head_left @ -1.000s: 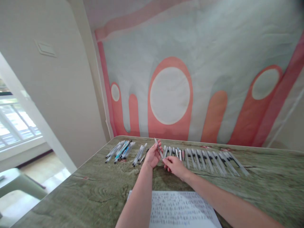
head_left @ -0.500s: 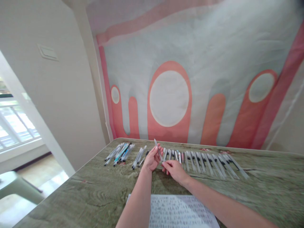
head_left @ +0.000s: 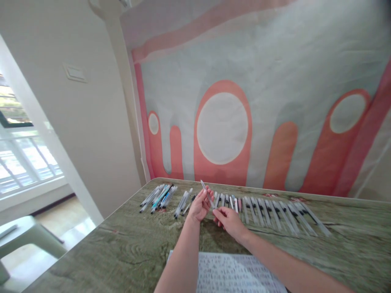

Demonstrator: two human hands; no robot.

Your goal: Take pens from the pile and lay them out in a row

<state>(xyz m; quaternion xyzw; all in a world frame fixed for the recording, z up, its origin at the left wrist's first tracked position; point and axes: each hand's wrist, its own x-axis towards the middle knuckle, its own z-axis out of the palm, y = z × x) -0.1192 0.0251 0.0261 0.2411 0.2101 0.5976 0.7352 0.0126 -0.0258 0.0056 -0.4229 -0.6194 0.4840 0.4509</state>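
Observation:
A slim, see-through pen (head_left: 203, 185) is held up at a slant between my two hands, its narrow end pointing up and to the left. My left hand (head_left: 200, 206) has its fingers closed around the upper part. Lower down, my right hand (head_left: 229, 221) pinches the bottom end, which its fingers partly hide. Just behind and to the right of my hands, a long row of clear pen parts and dark caps (head_left: 276, 213) lies on the wooden table (head_left: 128, 244). A few pens (head_left: 183, 202) rest left of my left hand.
Farther left lies a bunch of pens (head_left: 159, 197), some with blue or black parts. A sheet of handwritten paper (head_left: 232, 270) is under my forearms at the near edge. The patterned wall covering (head_left: 171, 93) rises behind the table. A pale green stool (head_left: 30, 236) stands at the left.
The view has shifted slightly left, so everything appears a little farther right. Both hands keep hold of the pen in nearly the same pose.

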